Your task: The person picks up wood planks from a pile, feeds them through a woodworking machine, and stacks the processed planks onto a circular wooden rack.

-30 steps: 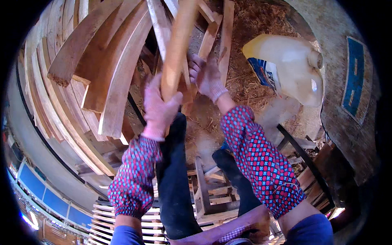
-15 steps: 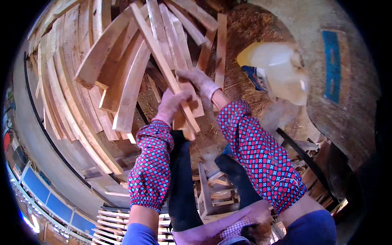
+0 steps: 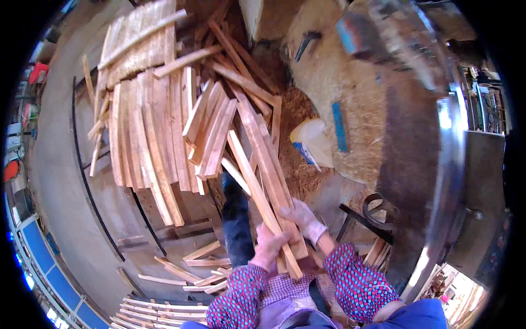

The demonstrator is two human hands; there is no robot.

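Both of my hands wear pale work gloves and hold long wooden strips close to my body. My left hand [image 3: 270, 245] is closed around a narrow light wooden strip [image 3: 253, 185] near its lower end. My right hand [image 3: 304, 220] grips the edge of a wider reddish plank [image 3: 268, 156] lying beside that strip. The strips slant up and away to the left, their far ends next to a small stack of short curved wood pieces [image 3: 211, 131]. How my fingers wrap beneath the wood is partly hidden.
Wooden slats [image 3: 145, 131] lie in a large pile at left. A white and yellow container [image 3: 315, 140] stands on sawdust-covered ground right of the planks. A brown board surface with a blue strip [image 3: 339, 127] spreads at right. More slats [image 3: 164, 312] lie in rows at lower left.
The view has tilted up and shows more of the surroundings. My hands, still on the wood, appear lower and nearer my body. The narrow strip now lies alongside the wider plank.
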